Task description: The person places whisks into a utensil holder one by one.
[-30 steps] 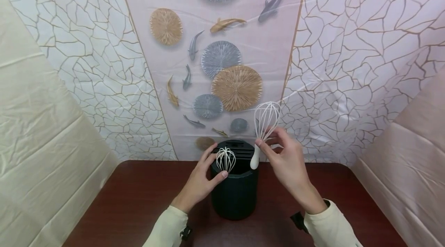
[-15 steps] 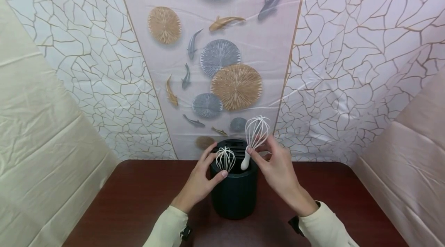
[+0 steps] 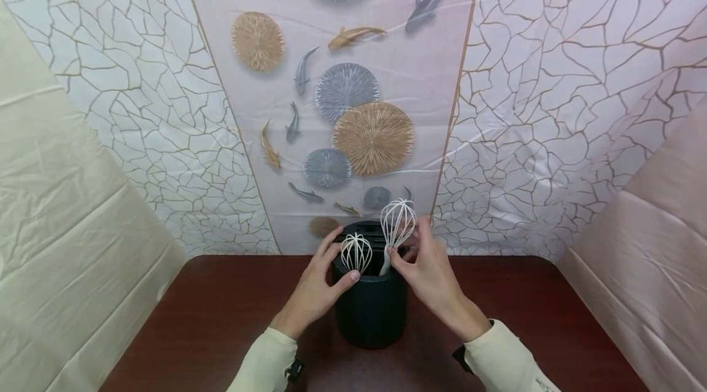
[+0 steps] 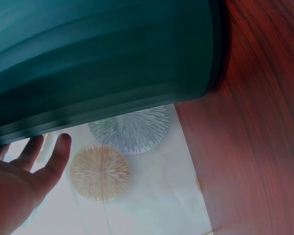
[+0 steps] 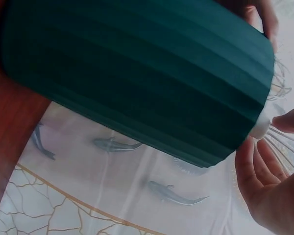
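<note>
A dark green, ribbed utensil holder (image 3: 370, 312) stands upright on the table, with slots at the back of its top and a wide opening in front. My left hand (image 3: 309, 291) holds it by the rim on the left, thumb in front and fingers farther back. Beside that thumb, a small white whisk (image 3: 356, 254) stands in the opening, its wires up. My right hand (image 3: 433, 281) pinches a larger white whisk (image 3: 394, 238) near the base of its wires. The lower end of that whisk's handle is hidden inside the holder; the right wrist view shows the handle (image 5: 261, 126) at the rim.
The dark red-brown table (image 3: 221, 330) extends to both sides of the holder. Behind it hangs a patterned cloth backdrop (image 3: 345, 5) with fish and round motifs. Beige fabric walls (image 3: 83, 257) close in the left and right sides.
My right hand has moved left and down, bringing the larger whisk from above the holder's right rim into its opening. The left hand and the small whisk have stayed in place.
</note>
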`<state>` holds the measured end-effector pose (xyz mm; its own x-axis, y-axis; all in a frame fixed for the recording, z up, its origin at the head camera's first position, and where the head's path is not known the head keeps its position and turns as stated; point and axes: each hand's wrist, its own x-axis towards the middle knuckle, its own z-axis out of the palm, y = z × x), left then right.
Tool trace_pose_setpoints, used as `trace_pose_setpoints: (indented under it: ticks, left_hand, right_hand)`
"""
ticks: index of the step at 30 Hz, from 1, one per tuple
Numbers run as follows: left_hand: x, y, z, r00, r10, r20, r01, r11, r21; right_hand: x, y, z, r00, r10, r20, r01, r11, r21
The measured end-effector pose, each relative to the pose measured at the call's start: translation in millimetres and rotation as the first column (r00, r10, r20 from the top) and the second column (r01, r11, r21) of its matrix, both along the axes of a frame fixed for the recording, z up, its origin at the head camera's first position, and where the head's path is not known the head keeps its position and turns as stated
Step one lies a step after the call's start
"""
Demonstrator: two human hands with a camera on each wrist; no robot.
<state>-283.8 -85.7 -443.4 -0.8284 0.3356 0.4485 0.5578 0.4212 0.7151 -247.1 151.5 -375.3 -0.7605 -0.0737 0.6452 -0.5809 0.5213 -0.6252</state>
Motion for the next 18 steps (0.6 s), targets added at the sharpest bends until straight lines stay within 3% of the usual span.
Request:
trace_pose_setpoints:
  ticks: [12,18]
  left_hand:
    - [-0.7,0,-0.6,1.0,0.003,-0.006,-0.003,1.0,-0.002]
    - [-0.9,0,-1.9,1.0,0.004,-0.009,-0.004,1.0,-0.005]
  right_hand:
    - [-4.9,4,-11.9,0.991,0.022,-0.131,-0.013,0.998,0.064]
    - [-2.4,4,-14.9,0.992,-0.001,-0.124,0.014,0.995,0.098]
